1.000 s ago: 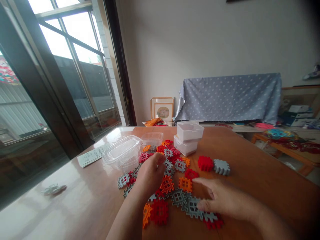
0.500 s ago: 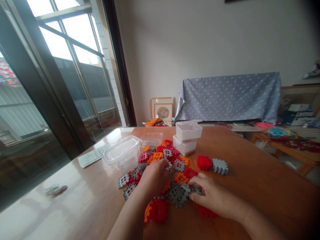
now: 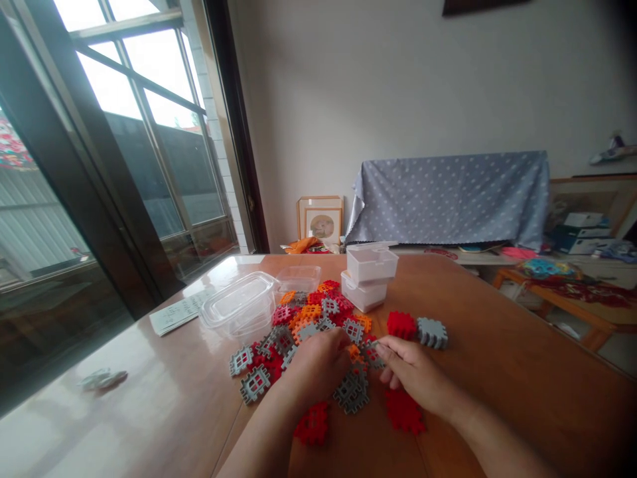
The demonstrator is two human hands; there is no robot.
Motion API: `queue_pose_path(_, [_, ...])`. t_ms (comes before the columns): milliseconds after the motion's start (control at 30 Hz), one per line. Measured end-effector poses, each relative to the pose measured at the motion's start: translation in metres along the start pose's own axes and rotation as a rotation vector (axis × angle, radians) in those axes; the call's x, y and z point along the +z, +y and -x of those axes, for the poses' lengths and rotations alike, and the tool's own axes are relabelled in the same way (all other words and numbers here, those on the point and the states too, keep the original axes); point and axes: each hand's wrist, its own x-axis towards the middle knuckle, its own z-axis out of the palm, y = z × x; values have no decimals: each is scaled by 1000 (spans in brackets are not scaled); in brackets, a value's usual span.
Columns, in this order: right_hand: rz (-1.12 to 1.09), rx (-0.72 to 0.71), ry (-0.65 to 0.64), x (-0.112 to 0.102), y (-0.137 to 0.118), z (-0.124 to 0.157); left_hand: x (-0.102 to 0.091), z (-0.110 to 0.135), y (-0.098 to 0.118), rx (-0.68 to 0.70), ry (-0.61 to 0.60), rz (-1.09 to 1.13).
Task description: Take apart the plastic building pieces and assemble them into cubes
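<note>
A pile of plastic interlocking tiles in grey, red and orange lies on the table, many with window cut-outs; one orange tile is near its back. My left hand is over the pile with its fingers curled in; whatever they grip is hidden. Close on its right, my right hand pinches a grey window tile between thumb and forefinger, its other fingers bent. Below the hands lie several overlapping grey tiles, a red tile and a larger red piece.
Right of the pile stand a red stack and a grey stack of tiles. Behind are two small stacked plastic boxes. A clear container, a written paper pad and a crumpled plastic item lie to the left.
My right hand has lifted from the grey tiles towards the middle and pinches a grey tile. My left hand has moved right and slightly nearer, closing the gap between the hands.
</note>
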Motion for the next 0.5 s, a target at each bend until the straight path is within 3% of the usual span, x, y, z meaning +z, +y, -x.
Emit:
queue_pose_path(233, [256,-257,171,-9,-1,-1,-4,0,-4,-16,28,28])
queue_pose_path(500, [370,-284,56,-12,0,3,-21,-4,-43,-245,271,-16])
